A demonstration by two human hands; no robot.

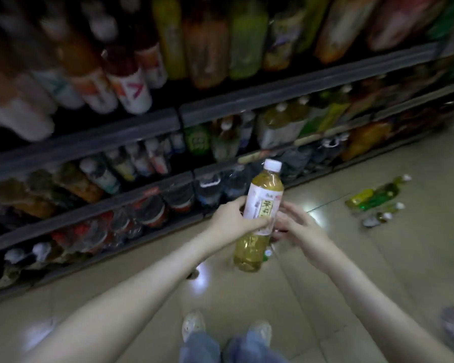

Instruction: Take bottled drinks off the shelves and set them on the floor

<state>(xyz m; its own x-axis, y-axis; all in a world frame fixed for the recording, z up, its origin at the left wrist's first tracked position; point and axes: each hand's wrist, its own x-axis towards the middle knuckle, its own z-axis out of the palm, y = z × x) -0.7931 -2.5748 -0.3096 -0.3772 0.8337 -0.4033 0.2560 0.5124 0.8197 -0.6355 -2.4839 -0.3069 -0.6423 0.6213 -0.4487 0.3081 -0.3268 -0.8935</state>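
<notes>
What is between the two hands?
The bottle, gripped by the left hand; the right hand is just beside it. Head view shows this.

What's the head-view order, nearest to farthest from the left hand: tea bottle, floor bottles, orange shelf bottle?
1. tea bottle, held by the left hand.
2. floor bottles, lying to the right.
3. orange shelf bottle, far right, on the shelves.
</notes>
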